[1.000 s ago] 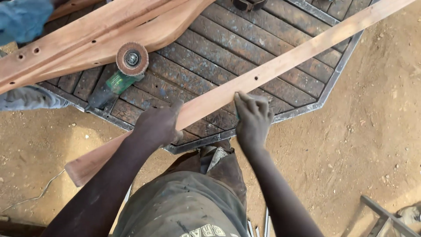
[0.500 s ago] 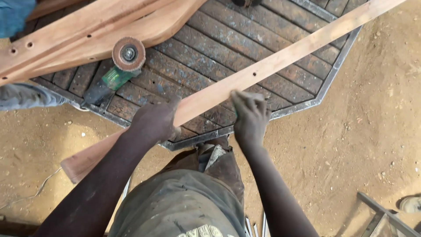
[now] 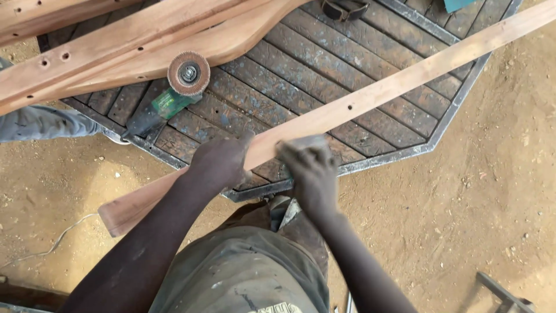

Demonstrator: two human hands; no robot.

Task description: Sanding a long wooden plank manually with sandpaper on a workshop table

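A long pale wooden slat (image 3: 382,93) lies slantwise across the dark metal table (image 3: 399,155), its rounded end (image 3: 124,211) sticking out over the dirt. My left hand (image 3: 220,162) is closed around the slat near the table's front edge. Just to its right, my right hand (image 3: 307,168) is blurred and presses a small grey sheet (image 3: 302,141) against the slat, fingers curled over it. A small hole (image 3: 350,106) shows in the slat beyond my right hand.
An angle grinder with a round flap disc (image 3: 188,73) and green body (image 3: 168,104) lies on the table's left part. Shaped wooden pieces (image 3: 145,35) rest across the top left. Another person's grey sleeve (image 3: 40,123) is at the left edge. Sandy ground surrounds the table; a white cable (image 3: 58,243) lies on it.
My right hand has slid left along the slat toward my left hand and is now blurred. My left hand keeps its grip on the slat.
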